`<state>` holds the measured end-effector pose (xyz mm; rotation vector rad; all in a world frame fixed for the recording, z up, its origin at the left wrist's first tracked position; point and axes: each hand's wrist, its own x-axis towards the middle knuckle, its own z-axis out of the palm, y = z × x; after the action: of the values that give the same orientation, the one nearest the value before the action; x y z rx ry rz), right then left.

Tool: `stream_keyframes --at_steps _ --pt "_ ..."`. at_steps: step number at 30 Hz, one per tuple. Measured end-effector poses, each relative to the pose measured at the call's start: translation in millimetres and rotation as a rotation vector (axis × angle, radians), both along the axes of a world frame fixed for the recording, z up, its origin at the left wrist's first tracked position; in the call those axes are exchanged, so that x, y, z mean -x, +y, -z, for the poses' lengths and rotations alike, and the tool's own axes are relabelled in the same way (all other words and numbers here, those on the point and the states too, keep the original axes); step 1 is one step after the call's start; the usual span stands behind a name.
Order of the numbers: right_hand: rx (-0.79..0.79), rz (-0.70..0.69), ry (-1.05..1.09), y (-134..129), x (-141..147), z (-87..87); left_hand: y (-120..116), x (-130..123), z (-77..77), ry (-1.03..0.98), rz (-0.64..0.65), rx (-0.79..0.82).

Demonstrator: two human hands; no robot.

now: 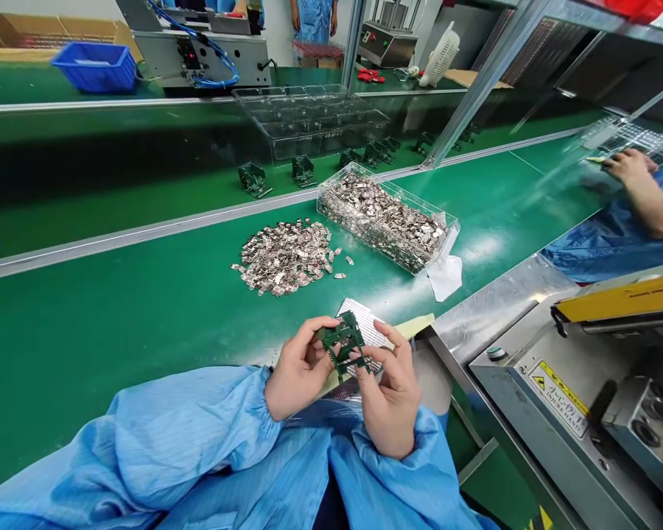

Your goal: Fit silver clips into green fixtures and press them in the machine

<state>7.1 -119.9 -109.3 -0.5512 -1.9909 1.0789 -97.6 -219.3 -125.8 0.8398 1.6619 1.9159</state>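
Between both hands I hold a dark green plastic frame (345, 340) with openings and small prongs, just above the table's front edge. My left hand (303, 366) grips its left side between thumb and fingers. With thumb and fingertips, my right hand (390, 390) pinches its lower right part, the index finger raised beside it. Underneath lies a white ridged sheet (371, 324), partly covered by the hands. Ahead on the green table is a loose pile of small silvery metal pieces (287, 256). A clear plastic box (365, 234) full of similar pieces stands to its right.
Several dark green parts (303, 171) line the conveyor behind the metal rail, near a clear tray (309, 118). At right stands a grey machine (530, 397) with a warning label. A co-worker's hand (633, 169) is at far right. A blue bin (96, 68) sits at back left.
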Motion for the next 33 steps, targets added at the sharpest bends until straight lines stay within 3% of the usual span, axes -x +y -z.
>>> stream_keyframes --at_steps 7,12,17,19,21,25,28,31,33 --pt "-0.046 0.043 -0.019 -8.1 8.8 0.6 -5.6 -3.0 -2.5 0.161 -0.014 0.049" --pt "0.178 0.034 0.0 -11.0 10.3 5.5 -9.1 -5.8 -1.0 0.268 -0.03 0.083" --pt "0.533 -0.132 0.105 -0.7 8.4 5.2 -8.5 -5.8 -2.1 0.217 0.029 0.07" --pt "0.54 -0.226 0.097 7.4 -0.5 -0.2 -7.3 -5.2 -7.7 0.186 0.056 0.086" --pt "0.421 -0.308 0.062 17.0 -15.9 -7.3 -5.1 -5.7 -16.1 0.176 0.101 0.132" --pt "0.083 -0.398 -0.005 37.0 -62.2 -21.4 7.3 -13.0 -41.7 0.239 0.399 0.27" --pt "0.032 -0.326 0.006 49.2 -111.3 -28.2 33.7 -20.3 -69.0 0.329 0.739 0.327" --pt "0.1 -0.09 0.089 58.7 -173.6 -28.9 85.7 -33.0 -95.7 0.442 1.031 0.302" --pt "0.116 0.267 0.262 64.9 -218.0 -28.3 132.7 -54.4 -108.8 0.58 1.059 0.207"
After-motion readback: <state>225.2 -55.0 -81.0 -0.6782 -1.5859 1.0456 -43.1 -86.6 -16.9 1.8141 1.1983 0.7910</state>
